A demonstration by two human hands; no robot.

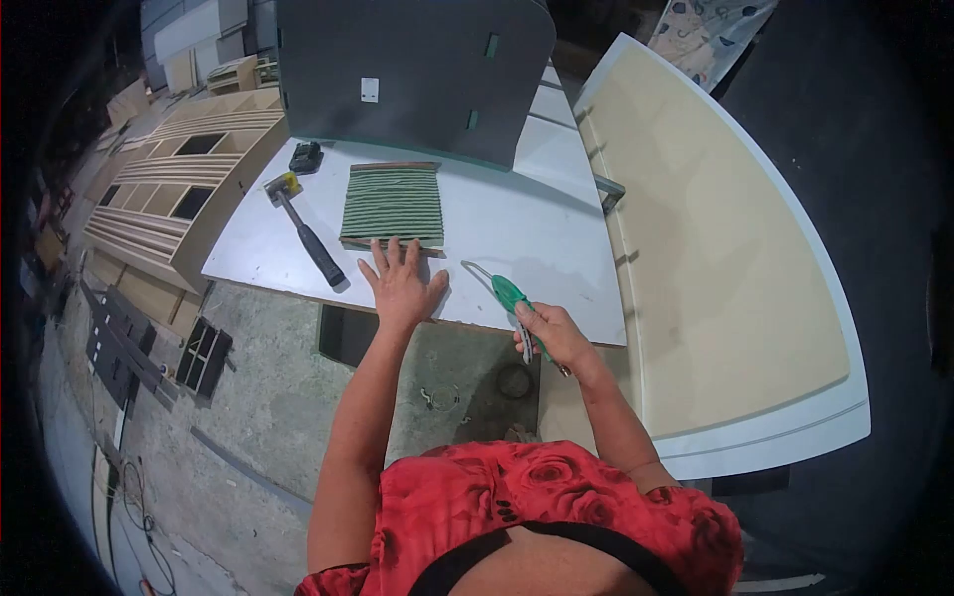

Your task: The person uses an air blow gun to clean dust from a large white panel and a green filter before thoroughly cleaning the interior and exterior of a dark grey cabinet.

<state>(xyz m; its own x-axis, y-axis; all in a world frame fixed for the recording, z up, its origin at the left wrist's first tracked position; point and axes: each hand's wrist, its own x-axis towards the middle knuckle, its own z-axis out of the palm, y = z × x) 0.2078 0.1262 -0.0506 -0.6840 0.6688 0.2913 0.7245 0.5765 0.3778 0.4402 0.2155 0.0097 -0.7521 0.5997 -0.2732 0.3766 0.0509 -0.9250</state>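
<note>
My left hand (400,289) lies with its fingers spread, the fingertips on the near edge of a row of thin green strips (393,204) with brown pieces at its ends. My right hand (556,333) is wrapped around a green air blow gun (509,291), whose thin bent nozzle points toward the strips. The nozzle tip is apart from them, just above the white tabletop (556,253). Left of the strips lies a hammer (306,234) with a black grip and a yellowish head. A small black object (306,157) sits behind the hammer head.
A large dark panel (417,74) with slots stands at the table's back. To the right leans a big beige panel (715,258) with a white edge. Wooden frames (184,184) are stacked at the left. A dark crate (204,358) and cables (139,512) lie on the floor.
</note>
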